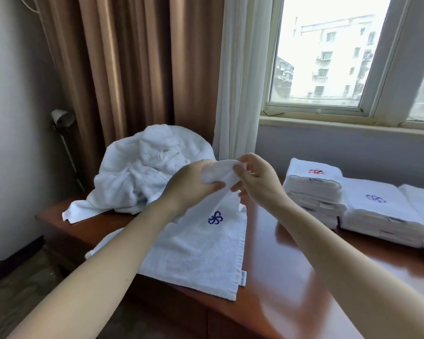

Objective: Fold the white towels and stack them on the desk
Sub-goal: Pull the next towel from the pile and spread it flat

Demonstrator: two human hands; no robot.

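Observation:
A white towel [194,250] with a blue embroidered emblem hangs from my hands and drapes over the front edge of the wooden desk [304,277]. My left hand [194,184] grips its bunched upper edge. My right hand [257,179] pinches the same edge just to the right, fingers curled. Behind my left hand lies a heap of unfolded white towels [142,172] at the desk's far left. Folded white towels [313,189] stand stacked at the right, with a lower, wider stack [382,211] beside them.
Brown curtains [123,64] and a sheer white curtain [242,77] hang behind the desk. A window [328,57] with its sill is at the right. A lamp [63,119] stands by the wall at the left. Bare desk surface shows between my arms.

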